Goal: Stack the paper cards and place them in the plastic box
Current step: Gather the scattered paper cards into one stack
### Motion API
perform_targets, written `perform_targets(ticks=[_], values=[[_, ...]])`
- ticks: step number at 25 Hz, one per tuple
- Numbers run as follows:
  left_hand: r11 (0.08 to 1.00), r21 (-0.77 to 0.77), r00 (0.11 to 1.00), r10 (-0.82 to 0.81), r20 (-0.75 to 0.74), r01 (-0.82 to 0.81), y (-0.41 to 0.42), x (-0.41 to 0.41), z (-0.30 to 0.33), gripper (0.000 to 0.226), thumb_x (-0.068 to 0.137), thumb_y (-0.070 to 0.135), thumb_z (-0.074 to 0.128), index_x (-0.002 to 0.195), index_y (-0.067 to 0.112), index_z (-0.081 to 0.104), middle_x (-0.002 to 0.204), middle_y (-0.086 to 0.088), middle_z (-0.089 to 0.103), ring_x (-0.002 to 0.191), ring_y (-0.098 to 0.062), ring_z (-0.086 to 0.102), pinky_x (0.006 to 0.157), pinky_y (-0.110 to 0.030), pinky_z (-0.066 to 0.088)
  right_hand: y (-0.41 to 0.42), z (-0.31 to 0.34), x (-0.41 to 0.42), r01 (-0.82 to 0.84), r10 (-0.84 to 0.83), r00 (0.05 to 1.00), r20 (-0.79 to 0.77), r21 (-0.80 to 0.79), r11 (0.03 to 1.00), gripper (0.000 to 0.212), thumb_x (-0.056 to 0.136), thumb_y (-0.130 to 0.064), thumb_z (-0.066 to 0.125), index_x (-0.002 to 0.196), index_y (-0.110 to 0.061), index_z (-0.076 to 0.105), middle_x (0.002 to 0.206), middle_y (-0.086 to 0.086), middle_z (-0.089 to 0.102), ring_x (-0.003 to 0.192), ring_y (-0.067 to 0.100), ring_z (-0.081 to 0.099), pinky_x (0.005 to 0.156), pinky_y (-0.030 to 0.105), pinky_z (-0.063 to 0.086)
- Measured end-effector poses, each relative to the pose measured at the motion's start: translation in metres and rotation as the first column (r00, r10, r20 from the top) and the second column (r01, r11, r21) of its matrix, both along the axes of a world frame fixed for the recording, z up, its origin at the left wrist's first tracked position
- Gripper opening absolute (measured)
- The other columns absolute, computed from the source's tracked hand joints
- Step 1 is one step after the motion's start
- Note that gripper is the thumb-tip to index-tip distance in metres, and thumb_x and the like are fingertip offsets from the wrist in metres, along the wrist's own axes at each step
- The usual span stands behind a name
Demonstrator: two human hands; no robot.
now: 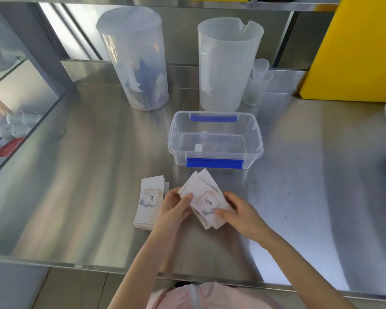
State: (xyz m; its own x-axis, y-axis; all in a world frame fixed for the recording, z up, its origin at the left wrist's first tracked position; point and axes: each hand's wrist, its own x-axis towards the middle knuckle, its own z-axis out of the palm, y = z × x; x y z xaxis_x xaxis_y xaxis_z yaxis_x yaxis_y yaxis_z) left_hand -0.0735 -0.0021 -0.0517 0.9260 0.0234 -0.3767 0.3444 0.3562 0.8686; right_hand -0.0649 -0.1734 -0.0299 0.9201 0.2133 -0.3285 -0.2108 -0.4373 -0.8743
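Cards [151,202] lie in a flat pile on the table [76,175], just to the outer side of our left hand [173,207], nobody holding them. Our left hand is closed on the near-left edge of a second, uneven bundle [204,197], thumb on top. Our right hand [236,214] grips the same bundle from the other side, its thumb near the word "love". The edges of this bundle are fanned out, so we think we should loosen the grip a little, tap the long edge on the table and square it before joining it with the flat pile. Beyond both hands stands the plastic box [215,140], open and almost empty, waiting for the stack.
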Motion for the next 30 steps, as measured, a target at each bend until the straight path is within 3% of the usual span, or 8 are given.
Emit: perform_targets(ticks=[2, 5, 9, 12, 15, 21, 26, 30], values=[[0.984, 0.166, 0.994, -0.076, 0.076, 0.062, 0.002, 0.007, -0.003, 0.018, 0.081, 0.01, 0.061, 0.09, 0.024, 0.054, 0.097, 0.001, 0.065, 0.087, -0.012, 0.063, 0.081, -0.026, 0.051, -0.016, 0.01, 0.011, -0.056, 0.092, 0.981, 0.169, -0.206, 0.977, 0.027, 0.082, -0.014, 0.058, 0.109, -0.019, 0.057, 0.099, -0.003, 0.062, 0.085, 0.007, 0.058, 0.066, 0.009, 0.041], [0.833, 0.513, 0.949, -0.299, 0.105, 0.206, 0.0, 0.017, -0.008, 0.027, 0.077, 0.016, 0.068, 0.093, 0.027, 0.049, 0.099, 0.006, 0.063, 0.092, -0.01, 0.061, 0.082, -0.019, 0.049, -0.029, 0.014, 0.025, -0.114, 0.283, 0.905, 0.318, -0.46, 0.88, 0.032, 0.083, -0.021, 0.055, 0.115, -0.024, 0.055, 0.107, 0.0, 0.058, 0.101, 0.015, 0.053, 0.087, 0.028, 0.04], [0.71, 0.663, 0.926, -0.371, 0.066, 0.237, -0.006, 0.021, -0.021, 0.03, 0.074, 0.019, 0.07, 0.091, 0.024, 0.046, 0.089, 0.01, 0.062, 0.084, -0.009, 0.061, 0.07, -0.002, 0.044, -0.025, -0.013, 0.026, -0.181, 0.402, 0.881, 0.248, -0.609, 0.772, 0.038, 0.085, -0.025, 0.051, 0.123, -0.028, 0.047, 0.115, -0.001, 0.052, 0.112, 0.016, 0.045, 0.094, 0.031, 0.033], [0.694, 0.681, 0.932, -0.36, 0.047, 0.233, -0.005, 0.019, -0.029, 0.035, 0.073, 0.019, 0.071, 0.096, 0.022, 0.044, 0.092, 0.004, 0.062, 0.087, -0.016, 0.06, 0.077, -0.015, 0.045, -0.028, -0.033, 0.016, -0.141, 0.265, 0.944, 0.198, -0.485, 0.863, 0.047, 0.084, -0.026, 0.055, 0.128, -0.028, 0.04, 0.124, -0.002, 0.049, 0.115, 0.015, 0.045, 0.097, 0.026, 0.033], [0.677, 0.693, 0.925, -0.378, 0.041, 0.246, -0.004, 0.018, -0.034, 0.036, 0.075, 0.019, 0.069, 0.096, 0.025, 0.041, 0.089, 0.007, 0.06, 0.083, -0.013, 0.058, 0.069, -0.005, 0.041, -0.037, -0.045, 0.006, 0.008, 0.048, 0.983, 0.176, -0.305, 0.952, 0.051, 0.082, -0.022, 0.06, 0.129, -0.026, 0.039, 0.126, -0.004, 0.051, 0.112, 0.012, 0.05, 0.094, 0.018, 0.036], [0.663, 0.73, 0.928, -0.356, 0.112, 0.166, -0.016, 0.016, -0.031, 0.033, 0.079, 0.012, 0.064, 0.097, 0.024, 0.039, 0.091, 0.005, 0.053, 0.086, -0.02, 0.05, 0.077, -0.023, 0.038, -0.019, -0.052, -0.004, 0.224, -0.149, 0.949, 0.279, -0.258, 0.94, 0.035, 0.083, -0.023, 0.059, 0.116, -0.025, 0.047, 0.095, -0.011, 0.044, 0.088, 0.011, 0.055, 0.076, 0.01, 0.033], [0.647, 0.739, 0.938, -0.341, 0.058, 0.19, -0.013, 0.016, -0.036, 0.027, 0.083, 0.006, 0.056, 0.097, 0.019, 0.037, 0.092, 0.002, 0.05, 0.098, -0.033, 0.052, 0.078, -0.023, 0.033, -0.014, -0.053, 0.001, 0.208, -0.159, 0.959, 0.234, -0.205, 0.956, 0.069, 0.083, -0.019, 0.06, 0.14, -0.022, 0.021, 0.11, -0.007, 0.053, 0.103, 0.005, 0.043, 0.091, 0.012, 0.031], [0.633, 0.752, 0.944, -0.326, 0.044, 0.183, -0.016, 0.015, -0.043, 0.024, 0.085, 0.006, 0.053, 0.106, 0.008, 0.043, 0.095, -0.005, 0.054, 0.104, -0.032, 0.046, 0.073, -0.021, 0.028, -0.016, -0.058, 0.0, 0.264, -0.238, 0.952, 0.19, -0.124, 0.957, 0.072, 0.082, -0.018, 0.062, 0.14, -0.023, 0.019, 0.11, -0.021, 0.051, 0.11, 0.006, 0.045, 0.097, 0.02, 0.035]])
